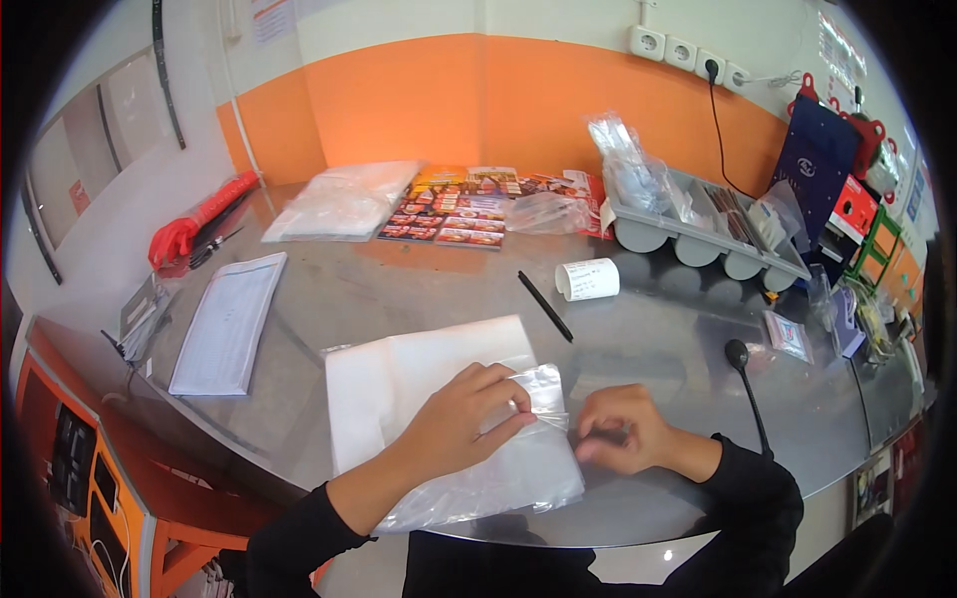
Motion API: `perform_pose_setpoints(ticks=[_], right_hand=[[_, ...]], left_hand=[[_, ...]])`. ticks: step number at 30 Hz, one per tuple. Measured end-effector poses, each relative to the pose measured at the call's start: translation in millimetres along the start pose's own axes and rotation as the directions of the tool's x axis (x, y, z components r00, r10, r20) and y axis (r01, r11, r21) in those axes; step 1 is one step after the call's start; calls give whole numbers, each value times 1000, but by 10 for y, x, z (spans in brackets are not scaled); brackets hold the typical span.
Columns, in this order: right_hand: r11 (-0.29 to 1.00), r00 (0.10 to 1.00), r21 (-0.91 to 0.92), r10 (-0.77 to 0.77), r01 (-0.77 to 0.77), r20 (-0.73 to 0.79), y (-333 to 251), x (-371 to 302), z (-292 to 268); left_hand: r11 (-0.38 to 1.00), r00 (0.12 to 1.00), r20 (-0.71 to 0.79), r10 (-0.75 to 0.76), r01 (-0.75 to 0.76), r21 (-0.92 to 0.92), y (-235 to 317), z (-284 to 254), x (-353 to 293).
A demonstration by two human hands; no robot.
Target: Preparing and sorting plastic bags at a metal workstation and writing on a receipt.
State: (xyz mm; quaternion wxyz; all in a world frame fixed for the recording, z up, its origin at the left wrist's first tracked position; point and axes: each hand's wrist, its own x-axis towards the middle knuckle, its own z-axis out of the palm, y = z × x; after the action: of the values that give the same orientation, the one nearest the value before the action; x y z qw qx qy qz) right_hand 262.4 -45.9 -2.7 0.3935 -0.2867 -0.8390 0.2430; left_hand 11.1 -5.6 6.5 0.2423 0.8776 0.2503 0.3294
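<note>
My left hand [471, 414] pinches the gathered edge of a clear plastic bag [543, 384] between thumb and fingers. Just to the right of that edge is my right hand [620, 431], its fingers curled in and partly smeared by motion. Whether anything sits inside those fingers is hidden. Beneath the left hand lies a stack of white sheets or flat bags [374, 374], with clear plastic [449, 503] spreading toward the table's front edge. A black pen [545, 306] and a curled white paper slip [590, 280] rest beyond the hands.
A grey compartment tray [698, 234] holds plastic packets at the back right. Colourful leaflets [449, 214] and a pile of plastic bags [344, 202] are at the back. A paper pad [229, 324] lies left, a black microphone [740, 357] right, on the metal table [678, 329].
</note>
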Motion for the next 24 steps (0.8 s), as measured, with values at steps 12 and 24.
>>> perform_pose_setpoints(ticks=[12, 24], right_hand=[[971, 960, 24, 230, -237, 160, 134, -45, 188], [975, 975, -199, -57, 100, 213, -68, 35, 58]], left_hand=[[998, 989, 133, 70, -69, -13, 55, -69, -22], [990, 992, -18, -127, 125, -66, 44, 33, 13]])
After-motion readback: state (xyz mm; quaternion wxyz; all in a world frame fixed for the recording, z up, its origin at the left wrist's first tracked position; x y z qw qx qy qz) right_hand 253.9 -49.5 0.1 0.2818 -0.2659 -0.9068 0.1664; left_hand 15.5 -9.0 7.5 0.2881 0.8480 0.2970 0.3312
